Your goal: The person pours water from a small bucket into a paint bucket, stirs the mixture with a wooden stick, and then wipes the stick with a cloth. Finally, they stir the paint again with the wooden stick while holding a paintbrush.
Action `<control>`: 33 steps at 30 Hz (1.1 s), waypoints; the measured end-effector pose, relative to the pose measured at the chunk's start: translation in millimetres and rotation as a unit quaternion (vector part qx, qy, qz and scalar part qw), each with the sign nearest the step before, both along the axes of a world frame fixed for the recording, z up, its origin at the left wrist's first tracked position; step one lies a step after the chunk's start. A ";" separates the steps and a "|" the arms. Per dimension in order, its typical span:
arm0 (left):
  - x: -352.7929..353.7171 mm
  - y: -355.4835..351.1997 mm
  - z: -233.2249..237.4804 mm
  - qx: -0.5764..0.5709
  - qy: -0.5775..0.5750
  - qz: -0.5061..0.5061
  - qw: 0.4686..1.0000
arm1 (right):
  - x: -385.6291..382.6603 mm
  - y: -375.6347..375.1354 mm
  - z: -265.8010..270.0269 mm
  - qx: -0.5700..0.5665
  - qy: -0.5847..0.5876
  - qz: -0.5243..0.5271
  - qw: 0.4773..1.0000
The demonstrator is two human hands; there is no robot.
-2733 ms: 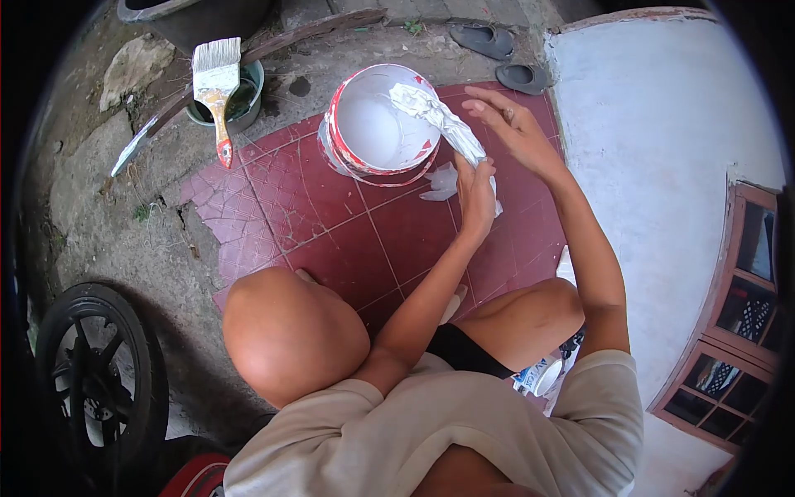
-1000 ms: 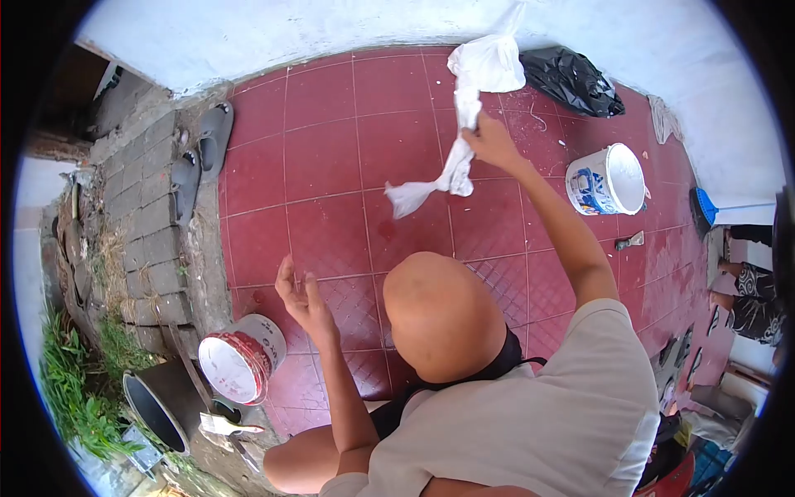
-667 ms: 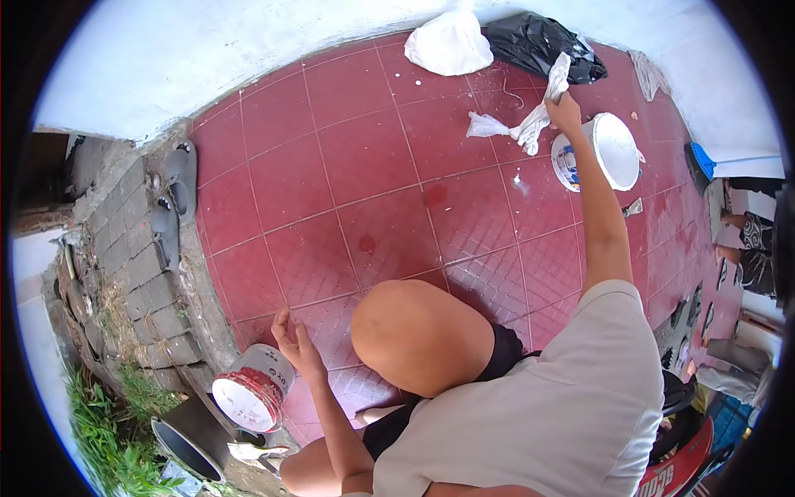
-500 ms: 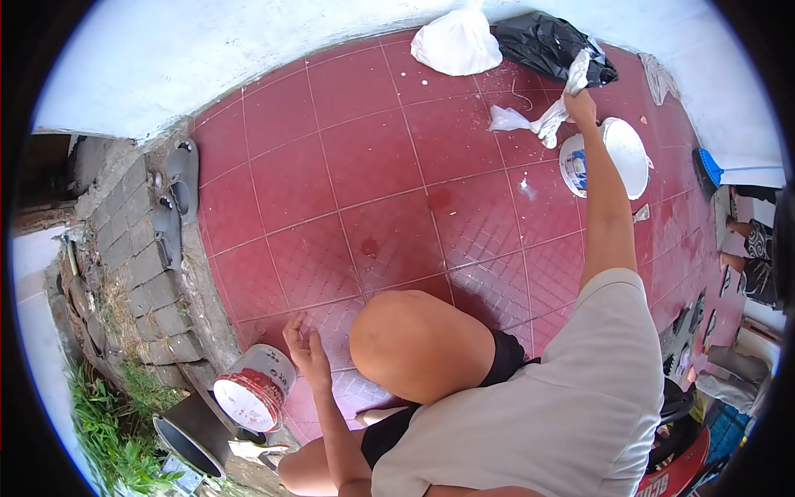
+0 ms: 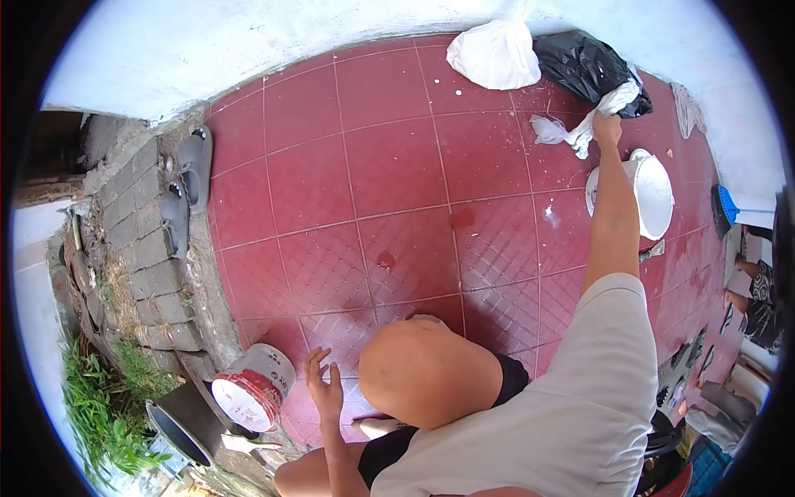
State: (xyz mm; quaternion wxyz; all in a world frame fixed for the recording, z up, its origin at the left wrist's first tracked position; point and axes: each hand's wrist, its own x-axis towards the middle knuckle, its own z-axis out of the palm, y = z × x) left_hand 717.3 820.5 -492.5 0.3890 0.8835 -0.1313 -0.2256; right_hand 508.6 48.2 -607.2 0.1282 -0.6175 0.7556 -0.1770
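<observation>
1. Plastic point(image 5: 586, 132), white and twisted, is at the far right of the floor point(image 5: 397, 166), in the right hand point(image 5: 608, 130). Its loose, thinner end trails to the left; its other end overlaps the black bag point(image 5: 584, 65) in view, and whether they touch I cannot tell.
2. The right hand is clenched around the plastic, arm stretched out.
3. The left hand point(image 5: 324, 389) is released, its fingers loosely curled, near the red-rimmed bucket point(image 5: 261, 377) at the near left.
4. The white sack point(image 5: 494, 56) sits by the far wall point(image 5: 273, 41), just left of the black bag.
5. The white bucket point(image 5: 653, 197) is on the right, nearer than the plastic and partly hidden by the right forearm. A scraper point(image 5: 654, 251) lies just beside it, on its near side.
6. A grey cloth point(image 5: 687, 112) lies at the far right, and a blue broom point(image 5: 725, 205) is by the right wall.
7. Grey sandals point(image 5: 195, 166) lie along the left edge of the floor.
8. A paint brush point(image 5: 248, 444) is at the near left, by the dark tub point(image 5: 180, 432).
</observation>
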 end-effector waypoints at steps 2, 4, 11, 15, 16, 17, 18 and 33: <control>3.6 -0.9 2.2 0.023 -0.045 -0.060 0.997 | -13.1 -21.6 -31.0 -0.099 0.084 -0.028 0.991; 4.5 6.8 13.6 0.033 -0.035 -0.039 0.998 | -0.9 17.4 -7.5 -0.176 0.064 -0.015 0.982; 13.8 39.9 84.9 -0.012 -0.004 0.043 0.999 | 112.1 186.2 -26.3 -0.065 -0.295 0.352 0.886; 20.7 68.1 137.0 -0.053 -0.098 0.109 0.988 | 260.8 380.0 54.6 -0.108 -0.395 0.581 0.703; 22.4 76.5 149.0 -0.056 -0.129 0.104 0.985 | 281.9 417.5 80.9 -0.004 -0.367 0.614 0.698; 23.9 84.0 159.8 -0.048 -0.122 0.102 0.986 | 300.1 450.1 103.0 0.097 -0.329 0.641 0.686; 25.5 92.1 169.7 -0.042 -0.116 0.101 0.987 | 321.6 477.8 115.1 0.082 -0.302 0.695 0.648; -66.1 471.2 31.5 0.093 -0.113 0.567 0.811 | 313.1 992.7 195.7 0.577 0.000 0.803 0.152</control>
